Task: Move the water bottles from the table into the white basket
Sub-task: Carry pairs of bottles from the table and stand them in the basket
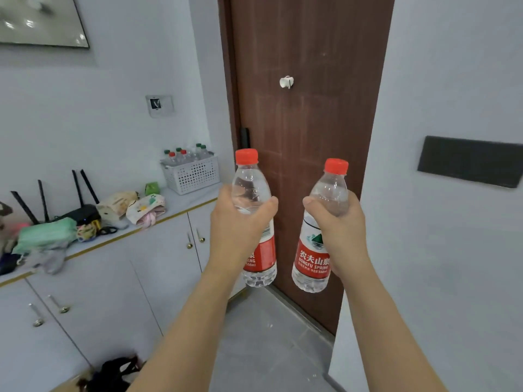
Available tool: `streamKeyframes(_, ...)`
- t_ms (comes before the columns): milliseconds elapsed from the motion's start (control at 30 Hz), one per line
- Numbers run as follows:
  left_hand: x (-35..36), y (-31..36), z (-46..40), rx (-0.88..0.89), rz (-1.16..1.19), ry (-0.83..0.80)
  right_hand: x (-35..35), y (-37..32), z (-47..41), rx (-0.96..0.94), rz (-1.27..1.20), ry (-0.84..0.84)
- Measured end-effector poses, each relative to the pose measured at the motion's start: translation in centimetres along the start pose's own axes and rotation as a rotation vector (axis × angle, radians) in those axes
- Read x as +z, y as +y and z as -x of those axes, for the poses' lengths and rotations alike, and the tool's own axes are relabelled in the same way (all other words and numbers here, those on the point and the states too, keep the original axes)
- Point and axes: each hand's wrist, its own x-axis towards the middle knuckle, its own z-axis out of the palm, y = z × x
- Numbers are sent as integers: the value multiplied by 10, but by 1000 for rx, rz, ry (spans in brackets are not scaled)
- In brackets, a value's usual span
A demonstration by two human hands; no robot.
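Note:
My left hand (239, 227) grips a clear water bottle (252, 182) with a red cap and red label, held upright in the air. A second bottle of the same kind (328, 190) leans slightly left in my right hand (339, 230). Both hands are raised in front of a brown door. The white perforated basket (195, 175) stands on the far end of the cabinet top, left of and beyond my left hand. Several bottles with red and green caps (184, 155) stand inside it.
A white cabinet (127, 267) runs along the left wall; a black router (79, 213), cloth bags (144, 207) and a green pouch (45, 233) lie on it. A brown door (305, 80) is straight ahead and a white wall (438, 250) on the right. A black bag (116, 372) lies on the floor.

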Motion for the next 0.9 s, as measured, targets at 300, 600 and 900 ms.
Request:
streamKeyframes(300, -55, -68, -83, -100, 6, 97, 100, 30, -45, -13, 40, -68)
streamKeyframes(600, -52, -132, -165, -154, -40, 163, 177, 85, -122, 51, -47, -151)
streamKeyframes(900, 0, -171, -307, -73, -116, 233, 231, 124, -267, 59, -159, -168)
